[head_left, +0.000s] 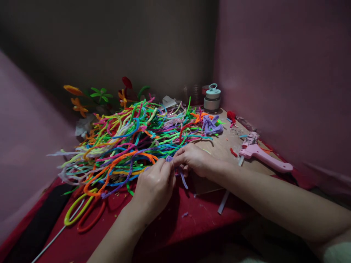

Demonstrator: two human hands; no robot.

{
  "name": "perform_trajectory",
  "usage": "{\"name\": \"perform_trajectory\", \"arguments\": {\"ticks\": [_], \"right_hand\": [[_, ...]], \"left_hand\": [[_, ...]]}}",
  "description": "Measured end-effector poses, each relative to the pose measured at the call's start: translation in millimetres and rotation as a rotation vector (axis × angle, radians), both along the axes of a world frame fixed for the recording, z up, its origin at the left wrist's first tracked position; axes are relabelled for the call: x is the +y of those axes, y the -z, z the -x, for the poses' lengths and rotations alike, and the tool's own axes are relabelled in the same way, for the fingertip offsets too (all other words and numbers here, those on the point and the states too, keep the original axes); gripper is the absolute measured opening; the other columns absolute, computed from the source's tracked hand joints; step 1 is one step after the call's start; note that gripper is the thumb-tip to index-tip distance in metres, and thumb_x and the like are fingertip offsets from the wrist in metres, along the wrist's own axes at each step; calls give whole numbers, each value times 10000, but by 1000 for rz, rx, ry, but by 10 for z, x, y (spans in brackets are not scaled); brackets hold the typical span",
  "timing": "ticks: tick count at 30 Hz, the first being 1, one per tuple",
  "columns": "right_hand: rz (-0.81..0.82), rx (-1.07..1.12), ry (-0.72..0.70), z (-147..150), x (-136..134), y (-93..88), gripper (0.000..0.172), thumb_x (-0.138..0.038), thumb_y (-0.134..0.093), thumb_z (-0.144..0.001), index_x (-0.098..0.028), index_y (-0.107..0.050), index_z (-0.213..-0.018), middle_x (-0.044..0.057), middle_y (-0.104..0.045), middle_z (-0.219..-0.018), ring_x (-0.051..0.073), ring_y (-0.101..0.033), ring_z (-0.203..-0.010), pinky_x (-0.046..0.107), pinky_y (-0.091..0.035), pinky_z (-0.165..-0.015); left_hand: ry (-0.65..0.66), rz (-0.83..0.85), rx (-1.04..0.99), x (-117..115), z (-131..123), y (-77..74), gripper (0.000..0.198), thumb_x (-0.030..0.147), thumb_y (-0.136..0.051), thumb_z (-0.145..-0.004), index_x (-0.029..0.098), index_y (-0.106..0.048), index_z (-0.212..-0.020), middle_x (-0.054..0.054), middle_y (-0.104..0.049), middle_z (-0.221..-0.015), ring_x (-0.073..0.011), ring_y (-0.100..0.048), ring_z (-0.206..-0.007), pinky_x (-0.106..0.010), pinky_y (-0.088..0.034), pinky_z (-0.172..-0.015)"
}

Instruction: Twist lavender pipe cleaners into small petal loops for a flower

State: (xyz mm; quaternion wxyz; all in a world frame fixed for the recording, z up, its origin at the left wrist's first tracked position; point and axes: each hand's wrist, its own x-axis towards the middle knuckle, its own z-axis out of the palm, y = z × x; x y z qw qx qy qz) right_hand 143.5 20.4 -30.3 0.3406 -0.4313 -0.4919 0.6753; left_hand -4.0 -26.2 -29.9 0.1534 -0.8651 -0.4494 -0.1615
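Note:
My left hand (157, 182) and my right hand (193, 160) meet in front of a big heap of coloured pipe cleaners (131, 142). Between their fingertips both pinch a light purple pipe cleaner (184, 180), one end of which hangs below my right hand. A small bent part of it shows above the fingers; the rest is hidden by them. To the right of the heap lies a bundle of bent purple pipe cleaners (211, 125).
A pink glue gun (264, 157) with a glue stick rests on a cardboard sheet (208, 184) at right. Behind stands a lidded jar (212, 100). Pipe-cleaner flowers (101, 95) stand at back left. Yellow loops (71, 212) and a white stick lie front left on red cloth (175, 233).

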Motion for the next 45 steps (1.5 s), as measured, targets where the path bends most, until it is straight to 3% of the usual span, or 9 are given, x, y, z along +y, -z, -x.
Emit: {"name": "perform_trajectory", "arguments": {"ticks": [3,7,13,17,23,28,31,37,45], "right_hand": [[57,79,-26,-8,7,-9,136,-72,-598,-573,-122,-538,-461,-24,-508,-372,78,-439,-320,187,-378,-318],[60,140,-35,-20,18,-12,129,-102,-604,-642,-124,-542,-531,2,-547,-400,94,-481,-327,192,-393,-335],[59,141,10,-17,2,-75,145,-83,-556,-720,-129,-525,-586,13,-566,-421,96,-496,-331,188,-391,-345],[49,163,13,-15,-8,-84,124,-90,-566,-716,-126,-539,-600,2,-566,-436,91,-498,-344,191,-401,-360],[-50,57,41,-13,-47,-84,143,-118,-599,-680,-126,-555,-545,-51,-480,-366,60,-407,-292,175,-319,-304],[-50,85,8,-9,-48,-78,141,-114,-608,-657,-119,-556,-526,-41,-509,-396,59,-423,-315,178,-335,-327],[-34,151,-52,-19,-33,-68,149,-126,-607,-655,-118,-542,-521,-34,-510,-402,60,-427,-323,179,-330,-333],[69,258,-106,-31,-19,-68,100,-163,-639,-624,-115,-556,-596,-7,-545,-481,89,-503,-397,195,-362,-381],[164,365,-2,-44,-6,-95,121,-91,-585,-651,-113,-519,-553,-18,-509,-426,69,-448,-348,183,-338,-364]], "left_hand": [[54,57,-80,7,7,-19,150,198,-414,-843,165,-553,-798,-30,-531,-711,-136,-513,-589,-248,-397,-531],[79,237,-437,16,11,-124,142,225,-481,-820,179,-524,-947,-55,-564,-894,-146,-568,-769,-259,-455,-672],[-204,856,-1212,71,48,-219,364,335,-642,-699,175,-466,-974,33,-561,-584,-129,-553,-467,-231,-446,-417],[-166,1167,-1317,90,82,-210,226,339,-644,-696,152,-525,-738,36,-531,-503,-73,-430,-359,-183,-354,-312],[-200,808,-1118,24,-13,-171,221,330,-634,-703,155,-523,-626,58,-462,-441,-52,-375,-372,-169,-290,-361],[-113,417,-770,32,-15,-55,154,273,-582,-746,162,-556,-642,34,-491,-563,-74,-427,-515,-191,-345,-487],[-74,302,-738,51,-1,-55,134,246,-592,-737,164,-546,-642,13,-515,-668,-89,-463,-596,-203,-370,-548],[-55,855,-1102,19,-91,-169,166,337,-518,-790,181,-473,-759,16,-572,-618,-110,-530,-471,-215,-417,-424],[-34,927,-1143,39,-75,-143,239,246,-562,-753,205,-421,-941,44,-574,-620,-136,-596,-477,-243,-487,-428]]}}
